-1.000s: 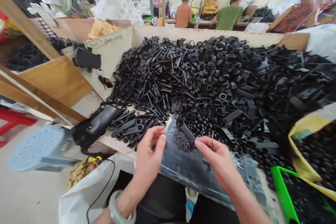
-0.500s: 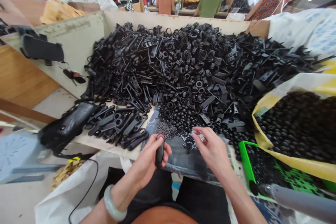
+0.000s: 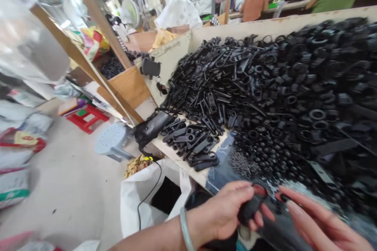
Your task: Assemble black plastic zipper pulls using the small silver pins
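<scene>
My left hand [image 3: 229,210] is closed around a black plastic part with a ring at its upper end [image 3: 249,208]. Just to its right, my right hand [image 3: 321,217] pinches a small dark piece [image 3: 284,197] between thumb and forefinger; blur hides its exact shape. The two hands are close together over the front of the worktable, apart from each other. Behind them lie small silvery pins [image 3: 275,185], a patch of tiny grey pieces [image 3: 243,162] and many black balls [image 3: 272,157].
A large heap of black plastic parts [image 3: 224,66] fills the boxed table. Long black parts [image 3: 194,141] lie along its front left edge beside a black mesh-covered object [image 3: 154,127]. A white sack [image 3: 132,200] stands below. A blue stool [image 3: 112,141] is at the left.
The view has swung left, so the table now sits further right. My right hand has come closer to the left and now pinches a small dark piece. The left keeps its part.
</scene>
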Motion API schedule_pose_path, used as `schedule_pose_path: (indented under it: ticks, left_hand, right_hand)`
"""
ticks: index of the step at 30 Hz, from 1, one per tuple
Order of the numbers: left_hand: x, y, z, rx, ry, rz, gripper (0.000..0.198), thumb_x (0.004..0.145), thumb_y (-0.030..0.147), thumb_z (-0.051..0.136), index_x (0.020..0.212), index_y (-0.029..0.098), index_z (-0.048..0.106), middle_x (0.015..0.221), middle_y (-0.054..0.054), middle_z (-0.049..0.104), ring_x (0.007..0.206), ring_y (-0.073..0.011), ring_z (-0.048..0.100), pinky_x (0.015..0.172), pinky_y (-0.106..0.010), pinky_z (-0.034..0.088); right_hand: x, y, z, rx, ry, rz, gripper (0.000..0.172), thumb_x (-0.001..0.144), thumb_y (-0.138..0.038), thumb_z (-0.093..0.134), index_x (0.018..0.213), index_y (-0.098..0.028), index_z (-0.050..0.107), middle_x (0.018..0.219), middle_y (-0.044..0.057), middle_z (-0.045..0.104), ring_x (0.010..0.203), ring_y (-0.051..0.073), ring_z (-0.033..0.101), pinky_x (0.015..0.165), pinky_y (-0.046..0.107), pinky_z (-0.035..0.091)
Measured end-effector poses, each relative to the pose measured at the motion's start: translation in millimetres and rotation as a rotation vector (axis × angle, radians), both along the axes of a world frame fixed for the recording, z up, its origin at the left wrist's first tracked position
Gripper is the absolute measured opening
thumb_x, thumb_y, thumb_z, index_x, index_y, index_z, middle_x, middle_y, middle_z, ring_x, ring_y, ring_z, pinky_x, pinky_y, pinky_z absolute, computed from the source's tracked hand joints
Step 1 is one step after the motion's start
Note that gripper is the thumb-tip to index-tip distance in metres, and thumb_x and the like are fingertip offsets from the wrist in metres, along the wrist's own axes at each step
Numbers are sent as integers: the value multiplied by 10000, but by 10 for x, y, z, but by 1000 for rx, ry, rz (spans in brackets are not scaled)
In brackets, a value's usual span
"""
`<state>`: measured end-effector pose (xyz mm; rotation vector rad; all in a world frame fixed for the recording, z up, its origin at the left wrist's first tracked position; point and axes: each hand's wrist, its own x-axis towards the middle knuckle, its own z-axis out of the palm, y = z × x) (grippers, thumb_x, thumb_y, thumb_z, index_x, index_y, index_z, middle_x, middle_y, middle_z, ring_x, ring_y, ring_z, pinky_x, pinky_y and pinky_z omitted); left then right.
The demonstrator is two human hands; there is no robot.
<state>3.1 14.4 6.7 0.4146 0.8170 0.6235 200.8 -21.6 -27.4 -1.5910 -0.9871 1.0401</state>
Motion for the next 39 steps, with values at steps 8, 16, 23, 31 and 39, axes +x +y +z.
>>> schedule_pose_path:
  ticks: [8, 16, 23, 31, 39]
  left_hand:
    - [-155, 32, -83, 12, 165, 96, 491, 791, 509, 817, 1107, 148, 713, 783, -33, 686, 622, -110, 538, 530, -206, 403]
    - [-133, -28, -135, -10, 196, 71, 579, 787, 540, 827, 1183, 140, 689, 795, -29, 677, 632, -103, 530, 529, -201, 381]
    - [-110, 13, -142, -10, 166, 30, 559, 851, 542, 757, 1210, 119, 685, 822, -51, 688, 645, -114, 546, 548, -216, 382]
    - [-98, 19, -62, -75, 85, 84, 437, 854, 404, 733, 1156, 93, 685, 869, -104, 722, 675, -137, 593, 580, -231, 410]
    - [-28, -78, 57, 71, 94, 14, 432, 842, 485, 764, 1058, 120, 683, 795, -38, 643, 637, -112, 538, 557, -221, 379]
  right_hand:
    - [-85, 6, 80, 137, -799, 251, 269, 1010, -360, 536, 1049, -256, 781, 927, 54, 758, 787, 186, 731, 695, 256, 557]
    - [427, 515, 243, 293, -867, -204, 345, 1014, -402, 503, 1051, -193, 775, 891, 52, 716, 605, 146, 588, 620, 277, 510]
    - [461, 1135, 326, 204, -956, -142, 249, 959, -393, 605, 942, -228, 791, 890, 30, 714, 656, 152, 594, 616, 274, 425]
    - [302, 980, 375, 117, -939, -142, 300, 937, -464, 627, 889, -211, 780, 947, 48, 684, 629, 145, 564, 598, 293, 426]
    - [-252, -29, 360, 333, -616, 245, 210, 972, -354, 665, 1116, -214, 728, 756, -15, 677, 475, 104, 522, 506, 229, 509]
